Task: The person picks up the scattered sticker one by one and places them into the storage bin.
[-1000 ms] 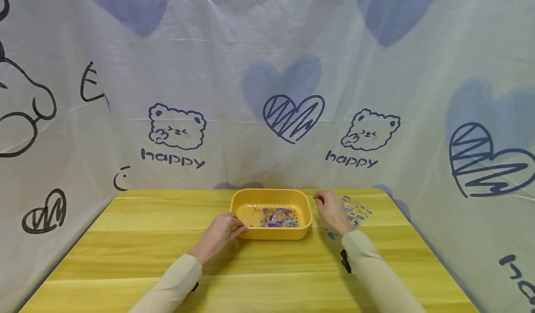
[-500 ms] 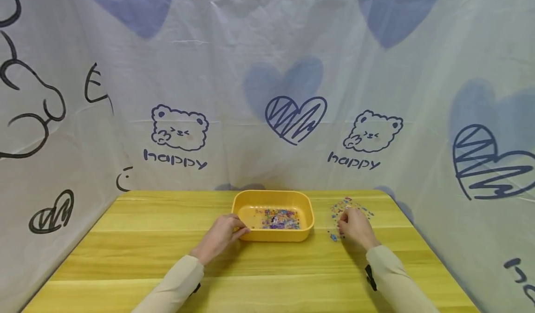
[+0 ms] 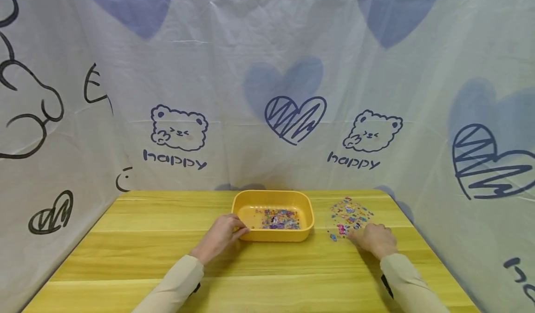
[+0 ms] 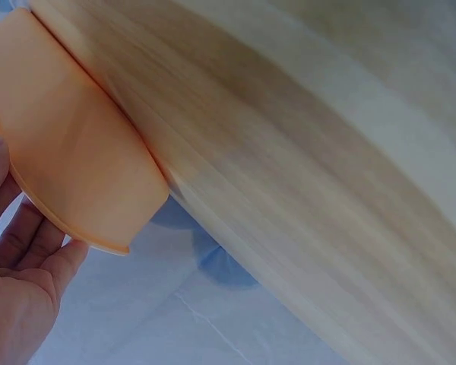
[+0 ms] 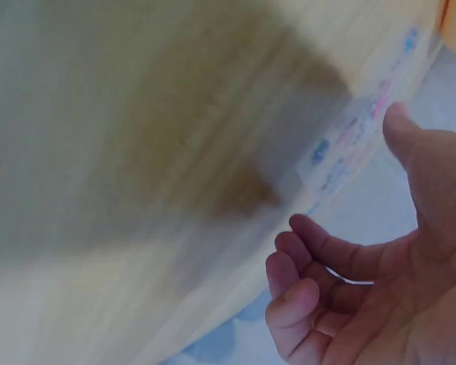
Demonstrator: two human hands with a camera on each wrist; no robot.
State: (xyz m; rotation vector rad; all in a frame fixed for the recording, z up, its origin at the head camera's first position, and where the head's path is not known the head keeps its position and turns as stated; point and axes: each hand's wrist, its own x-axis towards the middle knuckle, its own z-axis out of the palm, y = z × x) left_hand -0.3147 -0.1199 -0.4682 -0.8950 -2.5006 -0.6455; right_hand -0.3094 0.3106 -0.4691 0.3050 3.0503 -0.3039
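Note:
A yellow plastic box (image 3: 276, 235) stands near the back of the table. My left hand (image 3: 221, 234) pinches its front left corner; in the left wrist view the fingers and thumb lie at the rim on either side of the wall. Small multicoloured pieces (image 3: 282, 220) cover the right part of its floor. To the right of the box, a flat patch of small colourful pieces (image 3: 351, 211) lies on the table, pink and blue ones at its near edge. My right hand (image 3: 376, 238) is at that near right edge. In the right wrist view its thumb and fingers are apart, holding nothing.
The yellow wood-grain table (image 3: 267, 276) extends toward me and to both sides. White cloth (image 3: 234, 132) printed with hearts and bears hangs behind it and along both sides.
My right hand has moved from beside the box's right end across the patch to its near right edge, and its fingers have spread. The left hand keeps its hold on the box.

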